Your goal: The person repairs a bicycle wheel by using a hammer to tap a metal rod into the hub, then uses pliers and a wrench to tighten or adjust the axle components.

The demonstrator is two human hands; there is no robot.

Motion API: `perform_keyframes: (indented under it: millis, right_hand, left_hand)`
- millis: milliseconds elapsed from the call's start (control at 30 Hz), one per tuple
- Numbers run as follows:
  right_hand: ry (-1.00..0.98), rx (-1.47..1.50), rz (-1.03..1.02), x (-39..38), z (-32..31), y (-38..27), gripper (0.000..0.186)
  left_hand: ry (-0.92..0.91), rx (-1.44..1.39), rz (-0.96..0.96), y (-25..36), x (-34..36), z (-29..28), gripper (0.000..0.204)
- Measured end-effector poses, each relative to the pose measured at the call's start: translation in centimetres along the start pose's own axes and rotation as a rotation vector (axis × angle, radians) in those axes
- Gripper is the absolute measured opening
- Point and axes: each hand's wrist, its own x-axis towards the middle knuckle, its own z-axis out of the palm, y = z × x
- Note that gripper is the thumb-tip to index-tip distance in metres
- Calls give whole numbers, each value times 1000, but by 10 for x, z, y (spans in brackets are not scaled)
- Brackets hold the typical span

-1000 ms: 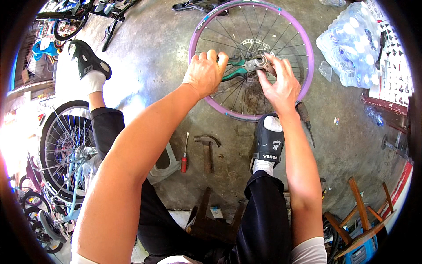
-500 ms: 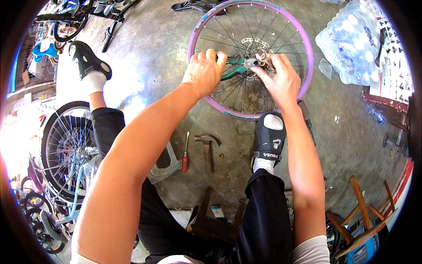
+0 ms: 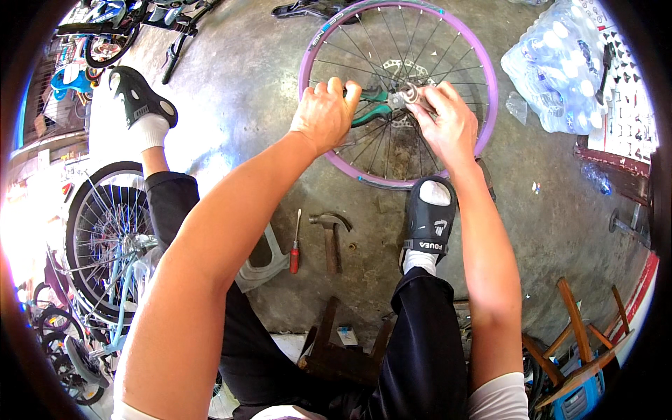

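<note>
The pliers [image 3: 378,113], with green-and-black handles and a grey metal head, point to the right, handles spread apart, in front of the middle of a purple-rimmed wheel [image 3: 491,70]. Right at the head is a small, dull metal piece [image 3: 411,92] with a rounded outline; whether the jaws clasp it cannot be told.

Lettering [image 3: 429,246] on black clog [image 3: 422,220] and purple rim [image 3: 491,73]

two hands [image 3: 323,115], one pair of pliers [image 3: 373,116], one purple wheel [image 3: 490,77], one hammer [image 3: 331,245], one screwdriver [image 3: 294,259], two clogs [image 3: 428,220]
</note>
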Motion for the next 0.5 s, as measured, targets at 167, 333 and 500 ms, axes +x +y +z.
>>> perform_keyframes:
  millis: [167, 333, 500]
  right_hand:
    - [46, 144, -4, -3, 1, -12, 25]
    - [23, -8, 6, 0, 0, -8, 23]
    - [29, 149, -18, -6, -1, -8, 30]
  left_hand:
    - [-7, 10, 0, -1, -2, 0, 52]
    - [-24, 14, -5, 0, 0, -4, 54]
    - [-25, 11, -5, 0, 0, -3, 54]
